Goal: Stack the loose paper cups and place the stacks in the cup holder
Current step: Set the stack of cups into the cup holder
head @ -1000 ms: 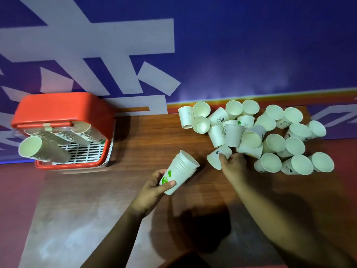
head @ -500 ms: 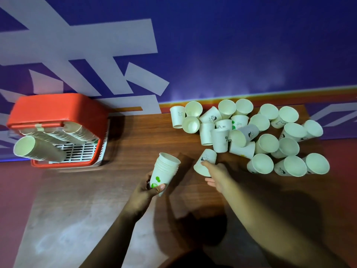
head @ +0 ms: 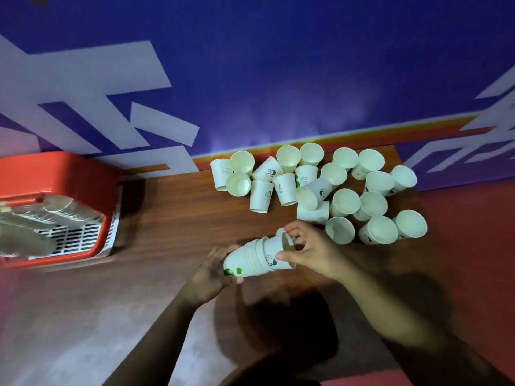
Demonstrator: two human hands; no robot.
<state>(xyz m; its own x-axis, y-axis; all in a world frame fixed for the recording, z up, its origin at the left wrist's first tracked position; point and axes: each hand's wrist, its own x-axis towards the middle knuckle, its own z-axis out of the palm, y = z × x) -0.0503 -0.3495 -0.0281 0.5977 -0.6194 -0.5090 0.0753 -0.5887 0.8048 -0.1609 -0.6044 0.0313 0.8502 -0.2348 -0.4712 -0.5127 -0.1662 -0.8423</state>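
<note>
My left hand (head: 207, 277) grips the base of a short stack of white paper cups (head: 246, 259), held almost level above the table with its mouth to the right. My right hand (head: 309, 250) holds a single paper cup (head: 276, 250) whose bottom sits inside the stack's mouth. Several loose white cups (head: 331, 190) lie in a heap at the back right of the wooden table, some upright, some on their sides. The red cup holder (head: 55, 176) stands at the far left with long stacks of cups (head: 53, 215) lying in it, blurred.
The wooden table (head: 172, 218) runs along a blue wall with white shapes. A grey patch of tabletop lies at the front left. Bare wood separates the cup holder from the loose cups.
My right hand picked one cup from the heap and brought it left into the mouth of the stack. My left hand tipped the stack toward level. The view shifted left.
</note>
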